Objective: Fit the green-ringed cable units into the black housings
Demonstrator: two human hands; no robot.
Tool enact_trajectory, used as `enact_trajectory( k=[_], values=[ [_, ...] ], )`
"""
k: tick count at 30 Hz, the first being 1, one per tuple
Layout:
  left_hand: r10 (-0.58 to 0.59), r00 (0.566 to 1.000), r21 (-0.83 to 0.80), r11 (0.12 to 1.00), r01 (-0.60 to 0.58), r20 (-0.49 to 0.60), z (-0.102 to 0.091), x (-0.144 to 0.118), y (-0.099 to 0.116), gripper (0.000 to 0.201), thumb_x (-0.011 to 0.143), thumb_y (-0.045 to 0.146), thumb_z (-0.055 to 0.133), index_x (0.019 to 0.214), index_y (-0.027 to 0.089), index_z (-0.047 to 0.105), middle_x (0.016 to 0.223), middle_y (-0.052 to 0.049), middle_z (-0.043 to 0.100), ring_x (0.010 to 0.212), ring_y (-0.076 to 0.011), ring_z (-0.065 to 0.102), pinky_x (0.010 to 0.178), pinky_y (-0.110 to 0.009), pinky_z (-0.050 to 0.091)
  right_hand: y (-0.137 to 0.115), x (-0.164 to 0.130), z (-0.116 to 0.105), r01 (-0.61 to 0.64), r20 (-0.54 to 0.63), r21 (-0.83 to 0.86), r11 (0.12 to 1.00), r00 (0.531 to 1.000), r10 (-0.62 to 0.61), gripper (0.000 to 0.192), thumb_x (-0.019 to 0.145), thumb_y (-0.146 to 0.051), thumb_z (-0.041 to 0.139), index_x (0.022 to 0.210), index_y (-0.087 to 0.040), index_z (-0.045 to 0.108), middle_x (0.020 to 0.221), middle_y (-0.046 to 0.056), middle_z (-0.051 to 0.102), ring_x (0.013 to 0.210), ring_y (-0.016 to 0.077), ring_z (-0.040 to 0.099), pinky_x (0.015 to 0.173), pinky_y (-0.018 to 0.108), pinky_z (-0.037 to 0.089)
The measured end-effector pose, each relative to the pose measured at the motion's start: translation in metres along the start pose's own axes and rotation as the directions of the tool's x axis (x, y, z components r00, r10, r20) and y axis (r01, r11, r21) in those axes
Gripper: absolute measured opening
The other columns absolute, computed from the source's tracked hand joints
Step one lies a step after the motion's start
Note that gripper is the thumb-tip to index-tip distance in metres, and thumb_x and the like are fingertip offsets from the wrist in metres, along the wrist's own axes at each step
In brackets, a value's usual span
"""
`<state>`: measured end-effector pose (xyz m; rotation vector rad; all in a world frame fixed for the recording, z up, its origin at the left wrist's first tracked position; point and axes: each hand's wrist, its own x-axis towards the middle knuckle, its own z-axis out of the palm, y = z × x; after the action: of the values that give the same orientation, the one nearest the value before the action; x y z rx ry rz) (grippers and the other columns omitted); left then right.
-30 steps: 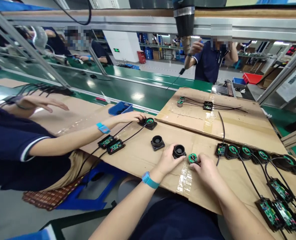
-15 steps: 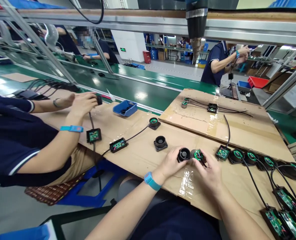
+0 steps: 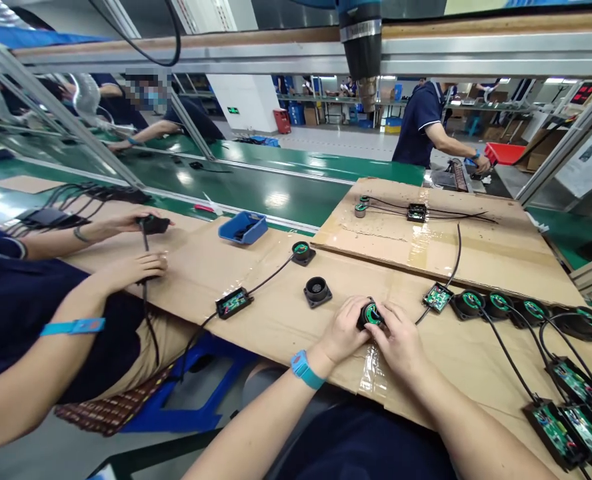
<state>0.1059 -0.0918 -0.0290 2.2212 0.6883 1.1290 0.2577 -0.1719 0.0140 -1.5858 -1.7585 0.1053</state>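
- Pinching from both sides, the left hand (image 3: 343,327) and right hand (image 3: 400,340) close their grip on one round black housing (image 3: 371,315) with a green circuit disc showing in its top; the fingertips hide most of its rim.
- That housing sits low over the cardboard-covered surface (image 3: 286,313), near its front edge, just ahead of the person's body.
- At about 10 o'clock from the hands, close by, stands an empty black housing (image 3: 317,291) on a square base.
- Further out at 10 o'clock, another housing with a green disc (image 3: 301,252) trails a black cable to a small open circuit box (image 3: 233,303) at 9 o'clock.
- At 2 o'clock lies a green circuit board (image 3: 437,297), its cable running up onto a raised cardboard sheet (image 3: 476,247).
- At 3 o'clock a row of fitted housings (image 3: 499,305) stretches off, with cabled circuit boxes (image 3: 571,413) at 4 o'clock.
- At 10 o'clock, well apart, a blue bin (image 3: 243,227) rests beside the green conveyor belt (image 3: 276,183).
- At 9 o'clock, a co-worker's hands (image 3: 136,267) hold a cabled part.
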Motion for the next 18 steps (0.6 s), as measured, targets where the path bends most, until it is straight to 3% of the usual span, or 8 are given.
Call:
enact_trajectory(
  k=[3, 7, 11, 14, 18],
  values=[
    [-0.014, 1.000, -0.018, 1.000, 0.015, 0.012, 0.000, 0.000, 0.001, 0.049, 0.085, 0.021, 0.065, 0.132, 0.019, 0.049, 0.126, -0.013, 0.062, 0.121, -0.0270, 0.058, 0.108, -0.050, 0.050, -0.003, 0.001, -0.001, 0.023, 0.012, 0.001, 1.000, 1.000, -0.023, 0.038, 0.094, -0.028, 0.062, 0.131, -0.019, 0.063, 0.121, 0.014, 0.065, 0.111, 0.0277, 0.061, 0.100, 0.046, 0.054],
    [0.017, 1.000, 0.014, 1.000, -0.017, -0.020, 0.000, 0.000, 0.000, 0.043, 0.087, 0.022, 0.063, 0.128, 0.018, 0.052, 0.122, -0.014, 0.063, 0.118, -0.0275, 0.059, 0.107, -0.051, 0.050, -0.006, 0.003, 0.001, -0.068, 0.011, -0.028, 0.997, 0.998, 0.069, 0.035, 0.094, -0.030, 0.062, 0.126, -0.018, 0.065, 0.115, 0.015, 0.064, 0.105, 0.0278, 0.061, 0.096, 0.046, 0.056],
    [-0.031, 0.999, -0.028, 0.999, 0.030, -0.025, -0.001, 0.001, 0.000, 0.043, 0.087, 0.029, 0.068, 0.126, 0.017, 0.053, 0.122, -0.015, 0.063, 0.117, -0.0283, 0.060, 0.106, -0.051, 0.051, -0.002, 0.001, 0.004, -0.001, 0.106, -0.063, 0.998, 0.994, 0.008, 0.036, 0.092, -0.035, 0.064, 0.124, -0.020, 0.067, 0.130, 0.016, 0.058, 0.115, 0.0313, 0.057, 0.098, 0.050, 0.054],
    [-0.046, 0.999, -0.059, 0.997, 0.046, -0.003, 0.000, 0.001, -0.001, 0.047, 0.085, 0.032, 0.070, 0.126, 0.017, 0.054, 0.123, -0.014, 0.064, 0.117, -0.0279, 0.061, 0.106, -0.049, 0.051, 0.011, -0.005, 0.011, 0.035, 0.084, -0.083, 0.996, 0.996, -0.028, 0.040, 0.095, -0.044, 0.058, 0.123, -0.017, 0.068, 0.136, 0.017, 0.056, 0.121, 0.0336, 0.056, 0.101, 0.053, 0.052],
    [-0.002, 0.999, -0.030, 1.000, 0.003, 0.040, 0.009, 0.001, -0.011, 0.052, 0.080, 0.027, 0.071, 0.126, 0.014, 0.053, 0.119, -0.014, 0.066, 0.114, -0.0262, 0.064, 0.104, -0.042, 0.054, 0.039, -0.004, 0.026, 0.075, 0.072, -0.070, 0.995, 0.995, -0.070, 0.046, 0.096, -0.053, 0.052, 0.120, -0.017, 0.068, 0.126, 0.014, 0.066, 0.112, 0.0305, 0.065, 0.098, 0.050, 0.055]
  ],
)
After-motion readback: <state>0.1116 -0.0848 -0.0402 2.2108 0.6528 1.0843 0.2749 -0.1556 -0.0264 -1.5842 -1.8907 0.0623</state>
